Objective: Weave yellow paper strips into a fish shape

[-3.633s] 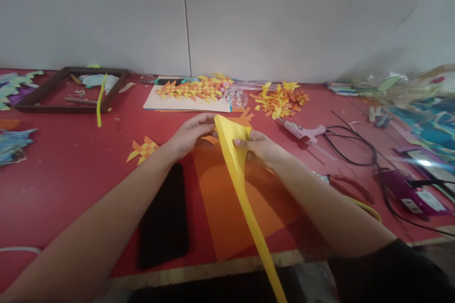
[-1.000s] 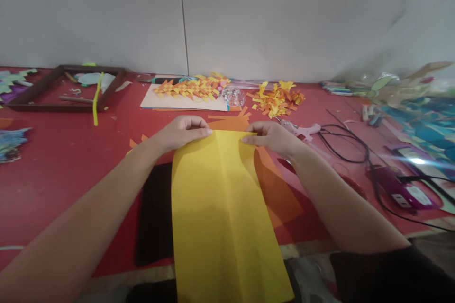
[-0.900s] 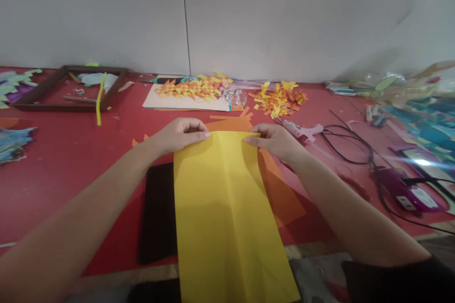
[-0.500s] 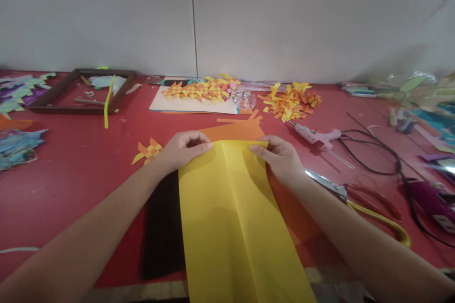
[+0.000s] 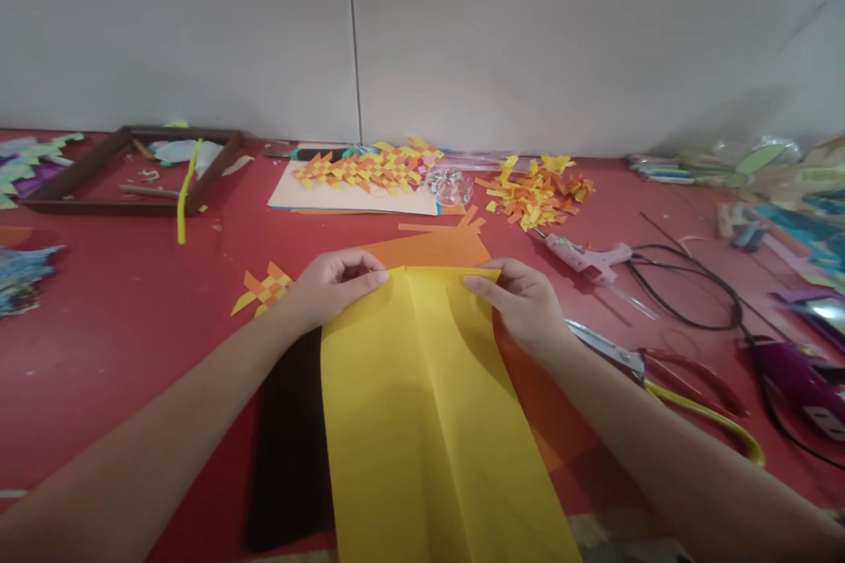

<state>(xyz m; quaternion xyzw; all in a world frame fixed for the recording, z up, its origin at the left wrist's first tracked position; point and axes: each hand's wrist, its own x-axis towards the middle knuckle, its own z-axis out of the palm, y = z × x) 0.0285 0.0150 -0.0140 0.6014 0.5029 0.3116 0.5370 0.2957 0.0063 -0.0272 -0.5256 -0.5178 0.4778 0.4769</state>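
Two bare hands hold up a yellow sheet (image 5: 415, 405) by its far edge, in front of the body and above the near side of a red table (image 5: 119, 352). The left hand (image 5: 340, 286) pinches the far left corner between thumb and bent fingers, the fingers curled in toward the palm. The right hand (image 5: 521, 295) pinches near the far right corner, its thumb flat on the upper face and its fingers partly hidden behind the edge. The sheet looks like smooth, matte, fairly stiff paper; a straight crease runs lengthwise down it, raising a soft ridge, and its sides bow gently. Beneath it lie flat orange paper (image 5: 432, 244) and a dark, smooth rectangular slab (image 5: 287, 449) with rounded corners. Just beside the left wrist sits a small woven piece (image 5: 265, 288), checkered orange and yellow with pointed tips. Near the right forearm rest scissors (image 5: 607, 352) with shiny metal blades, one handle red and one yellow, and beyond them a pink plastic glue gun (image 5: 587, 259). Farther back are a loose, crinkly heap of paper scraps (image 5: 538, 191) and a spiky plaited strip (image 5: 370, 167) on a pale, flat board (image 5: 349, 201).
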